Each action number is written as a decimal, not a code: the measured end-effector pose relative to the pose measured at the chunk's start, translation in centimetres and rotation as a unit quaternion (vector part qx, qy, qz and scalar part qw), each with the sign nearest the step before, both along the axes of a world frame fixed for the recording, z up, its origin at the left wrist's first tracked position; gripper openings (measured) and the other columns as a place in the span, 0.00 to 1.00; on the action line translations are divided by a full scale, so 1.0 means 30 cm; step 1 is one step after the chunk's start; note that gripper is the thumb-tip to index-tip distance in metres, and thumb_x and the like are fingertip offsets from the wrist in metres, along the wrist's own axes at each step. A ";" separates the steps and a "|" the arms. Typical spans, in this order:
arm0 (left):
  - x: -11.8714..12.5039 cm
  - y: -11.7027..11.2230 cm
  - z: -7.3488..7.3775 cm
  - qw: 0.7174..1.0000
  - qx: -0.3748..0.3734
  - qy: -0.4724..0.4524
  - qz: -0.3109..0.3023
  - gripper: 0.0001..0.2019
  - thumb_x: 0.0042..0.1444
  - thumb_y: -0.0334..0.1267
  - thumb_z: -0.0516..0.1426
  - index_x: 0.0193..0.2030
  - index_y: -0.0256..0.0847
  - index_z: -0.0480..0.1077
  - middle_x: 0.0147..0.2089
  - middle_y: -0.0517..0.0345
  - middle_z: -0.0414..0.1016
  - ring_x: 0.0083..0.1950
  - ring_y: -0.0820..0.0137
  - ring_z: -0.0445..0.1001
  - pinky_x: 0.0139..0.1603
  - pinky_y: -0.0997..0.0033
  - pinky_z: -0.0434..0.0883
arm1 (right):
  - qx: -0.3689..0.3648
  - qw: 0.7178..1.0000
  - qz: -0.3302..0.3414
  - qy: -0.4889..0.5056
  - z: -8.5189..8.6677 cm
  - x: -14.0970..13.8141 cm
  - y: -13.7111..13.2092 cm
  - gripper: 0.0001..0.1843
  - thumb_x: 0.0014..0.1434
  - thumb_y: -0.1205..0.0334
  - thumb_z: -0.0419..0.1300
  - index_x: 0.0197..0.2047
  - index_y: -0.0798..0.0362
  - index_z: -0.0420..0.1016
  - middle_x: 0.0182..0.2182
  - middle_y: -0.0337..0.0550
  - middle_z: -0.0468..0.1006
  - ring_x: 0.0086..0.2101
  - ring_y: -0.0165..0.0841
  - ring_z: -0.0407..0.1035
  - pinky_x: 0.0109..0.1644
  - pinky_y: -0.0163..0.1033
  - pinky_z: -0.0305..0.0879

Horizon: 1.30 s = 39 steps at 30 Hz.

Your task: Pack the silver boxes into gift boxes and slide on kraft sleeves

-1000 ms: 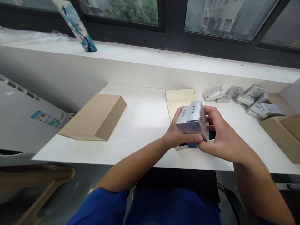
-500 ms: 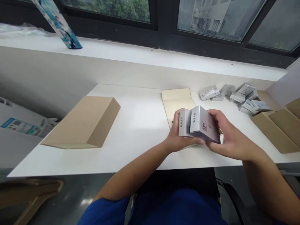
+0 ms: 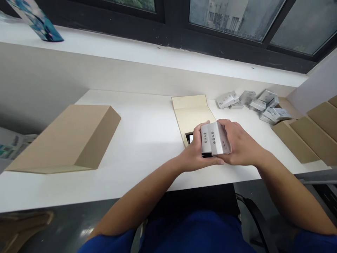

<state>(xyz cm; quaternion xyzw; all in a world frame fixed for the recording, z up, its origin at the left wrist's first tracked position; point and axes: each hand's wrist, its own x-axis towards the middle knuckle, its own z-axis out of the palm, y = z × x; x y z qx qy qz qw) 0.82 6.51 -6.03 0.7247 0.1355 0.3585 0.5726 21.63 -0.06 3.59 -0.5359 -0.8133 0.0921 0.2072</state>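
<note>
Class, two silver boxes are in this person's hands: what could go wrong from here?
The silver boxes sit side by side between the left hand and right hand; one might slip if pressure eases. The hands hide much of the open box in this view, so its edge could be bumped unseen. The piled boxes lie askew and might topple if knocked.

I get soft grey daylight from the windows [image 3: 229,21]; the white table [image 3: 147,140] reads bright, the floor [image 3: 76,219] dim with a glare patch; my view stretches towards the edges; lettering on the held cartons [image 3: 216,138] looks smeared, perhaps by motion.
</note>
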 end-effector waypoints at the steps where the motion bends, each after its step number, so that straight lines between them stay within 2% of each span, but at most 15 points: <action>1: -0.005 0.019 0.002 0.998 0.043 0.037 0.016 0.63 0.47 0.62 0.76 0.78 0.55 0.39 0.80 0.33 0.50 0.82 0.34 0.53 0.76 0.29 0.63 | -0.019 0.999 -0.024 -0.010 -0.002 0.025 0.014 0.42 0.49 0.50 0.76 0.62 0.48 0.65 0.48 0.52 0.80 0.45 0.51 0.76 0.53 0.56 0.71; 3: -0.014 0.058 0.007 0.982 0.131 0.120 0.062 0.64 0.46 0.67 0.74 0.80 0.49 0.43 0.83 0.30 0.47 0.86 0.31 0.40 0.82 0.23 0.44 | -0.073 0.992 -0.090 -0.046 -0.005 0.080 0.051 0.40 0.44 0.53 0.78 0.57 0.48 0.69 0.42 0.50 0.80 0.42 0.51 0.76 0.48 0.51 0.69; 5: -0.023 0.088 0.014 0.955 0.190 0.207 0.092 0.56 0.52 0.70 0.69 0.79 0.43 0.52 0.82 0.30 0.54 0.86 0.32 0.39 0.82 0.23 0.37 | -0.141 0.975 -0.137 -0.103 -0.001 0.122 0.091 0.38 0.41 0.53 0.79 0.53 0.48 0.70 0.40 0.48 0.80 0.39 0.50 0.76 0.43 0.47 0.66; 8: -0.034 0.108 0.029 0.917 0.231 0.315 0.086 0.44 0.61 0.67 0.61 0.73 0.39 0.62 0.76 0.34 0.67 0.80 0.38 0.59 0.82 0.28 0.47 | -0.230 0.945 -0.131 -0.191 0.015 0.131 0.138 0.36 0.45 0.50 0.76 0.54 0.47 0.68 0.44 0.49 0.81 0.42 0.48 0.76 0.39 0.44 0.65; 11: -0.037 0.108 0.046 0.884 0.266 0.373 0.094 0.37 0.62 0.67 0.60 0.65 0.39 0.70 0.66 0.39 0.76 0.67 0.45 0.73 0.78 0.31 0.56 | -0.249 0.923 -0.125 -0.264 0.027 0.094 0.158 0.33 0.48 0.50 0.73 0.54 0.47 0.66 0.46 0.51 0.81 0.43 0.49 0.76 0.38 0.43 0.64; 14: -0.025 0.100 0.058 0.848 0.311 0.415 0.108 0.40 0.57 0.73 0.60 0.58 0.37 0.75 0.61 0.39 0.77 0.65 0.43 0.72 0.79 0.29 0.53 | -0.215 0.923 -0.112 -0.300 0.017 0.064 0.162 0.32 0.47 0.54 0.73 0.52 0.50 0.64 0.44 0.52 0.81 0.43 0.50 0.76 0.44 0.46 0.65; 18: -0.019 0.083 0.082 0.786 0.350 0.495 0.118 0.48 0.53 0.77 0.59 0.56 0.27 0.76 0.63 0.27 0.74 0.70 0.37 0.66 0.83 0.29 0.43 | -0.219 0.933 -0.081 -0.274 -0.029 0.067 0.159 0.34 0.48 0.56 0.71 0.54 0.52 0.62 0.45 0.54 0.81 0.45 0.52 0.76 0.50 0.49 0.66; 22: -0.072 0.074 0.121 0.734 0.337 0.580 0.105 0.47 0.50 0.76 0.60 0.54 0.26 0.77 0.58 0.26 0.76 0.68 0.34 0.68 0.80 0.33 0.53 | -0.261 0.951 -0.013 -0.164 -0.078 0.079 0.147 0.36 0.49 0.51 0.71 0.56 0.49 0.61 0.49 0.50 0.81 0.50 0.51 0.76 0.60 0.55 0.66; 24: -0.107 0.073 0.137 0.735 0.322 0.592 0.076 0.45 0.49 0.78 0.59 0.49 0.31 0.79 0.53 0.30 0.78 0.63 0.36 0.72 0.75 0.35 0.61 | -0.245 0.959 0.002 -0.145 -0.096 0.075 0.141 0.35 0.50 0.54 0.70 0.56 0.49 0.61 0.49 0.48 0.81 0.52 0.51 0.76 0.70 0.62 0.58; 26: -0.125 0.067 0.141 0.755 0.316 0.571 0.063 0.46 0.51 0.80 0.56 0.49 0.32 0.79 0.54 0.31 0.78 0.64 0.36 0.71 0.73 0.36 0.64 | -0.227 0.959 -0.005 -0.170 -0.107 0.064 0.137 0.34 0.48 0.59 0.70 0.57 0.49 0.61 0.49 0.49 0.81 0.53 0.52 0.76 0.76 0.69 0.47; 28: -0.114 0.055 0.134 0.781 0.332 0.522 0.081 0.46 0.58 0.78 0.54 0.56 0.30 0.77 0.64 0.28 0.75 0.73 0.34 0.65 0.78 0.32 0.57 | -0.215 0.953 -0.018 -0.213 -0.110 0.050 0.138 0.36 0.46 0.65 0.69 0.57 0.50 0.63 0.48 0.50 0.81 0.54 0.54 0.76 0.78 0.72 0.38; 31: -0.055 0.042 0.108 0.819 0.366 0.440 0.050 0.34 0.70 0.63 0.53 0.65 0.34 0.74 0.79 0.33 0.62 0.83 0.40 0.52 0.84 0.31 0.43 | -0.221 0.939 -0.025 -0.262 -0.104 0.043 0.154 0.39 0.44 0.68 0.69 0.61 0.53 0.65 0.50 0.53 0.81 0.56 0.57 0.77 0.80 0.72 0.31; 33: -0.013 0.044 0.093 0.836 0.359 0.415 0.000 0.25 0.72 0.57 0.53 0.60 0.39 0.78 0.81 0.40 0.61 0.84 0.43 0.52 0.83 0.28 0.44 | -0.257 0.932 0.001 -0.257 -0.093 0.064 0.171 0.43 0.47 0.62 0.72 0.65 0.54 0.65 0.53 0.55 0.82 0.59 0.58 0.76 0.81 0.72 0.25; 35: 0.015 0.053 0.083 0.846 0.341 0.409 -0.013 0.24 0.71 0.60 0.55 0.52 0.42 0.81 0.77 0.42 0.68 0.81 0.40 0.57 0.80 0.22 0.48 | -0.311 0.925 0.042 -0.216 -0.078 0.103 0.186 0.49 0.51 0.51 0.73 0.72 0.53 0.62 0.58 0.56 0.81 0.65 0.59 0.72 0.82 0.72 0.21; 39: 0.028 0.063 0.079 0.851 0.334 0.405 0.004 0.30 0.66 0.70 0.56 0.46 0.45 0.84 0.61 0.43 0.80 0.74 0.39 0.65 0.77 0.18 0.49 | -0.370 0.917 0.058 -0.135 -0.049 0.163 0.194 0.61 0.54 0.31 0.70 0.80 0.51 0.55 0.69 0.58 0.74 0.72 0.63 0.62 0.82 0.72 0.36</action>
